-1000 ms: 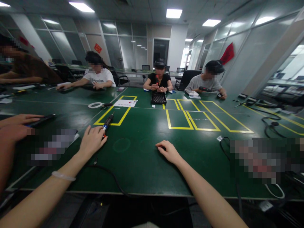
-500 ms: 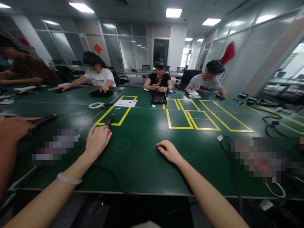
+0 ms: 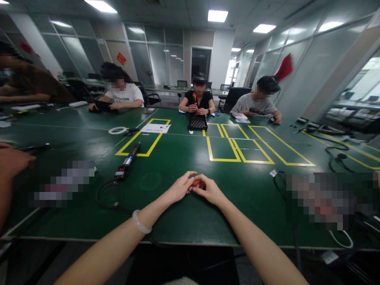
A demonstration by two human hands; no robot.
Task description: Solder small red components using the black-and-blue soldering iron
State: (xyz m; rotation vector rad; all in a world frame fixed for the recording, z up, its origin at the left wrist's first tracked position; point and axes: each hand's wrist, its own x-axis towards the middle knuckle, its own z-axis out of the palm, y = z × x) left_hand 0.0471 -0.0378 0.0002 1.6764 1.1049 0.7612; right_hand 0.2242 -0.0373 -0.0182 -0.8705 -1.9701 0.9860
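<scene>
My left hand [image 3: 180, 187] and my right hand [image 3: 211, 191] meet fingertip to fingertip above the green tabletop [image 3: 184, 225], close to the middle. The fingers of both are loosely bent and apart, with a finger of the left reaching toward the right hand. Small red spots show at the fingertips; I make out no held object between them. To the left of my hands, an electric screwdriver [image 3: 129, 159] lies by itself, its bit pointing away from me. A black cable [image 3: 97, 194] loops from its rear end toward the table's near edge.
Yellow tape outlines [image 3: 225, 160] mark the tabletop ahead. A white sheet [image 3: 154, 128] and a white tape roll [image 3: 118, 130] lie at the far left. A black tray [image 3: 198, 122] stands before a co-worker opposite. Other people sit around; another person's hand [image 3: 14, 158] is at left.
My left hand has let go of the electric screwdriver, leaving it on the table, and moved right to meet my right hand. Across the table, a co-worker at left has lifted a dark flat object.
</scene>
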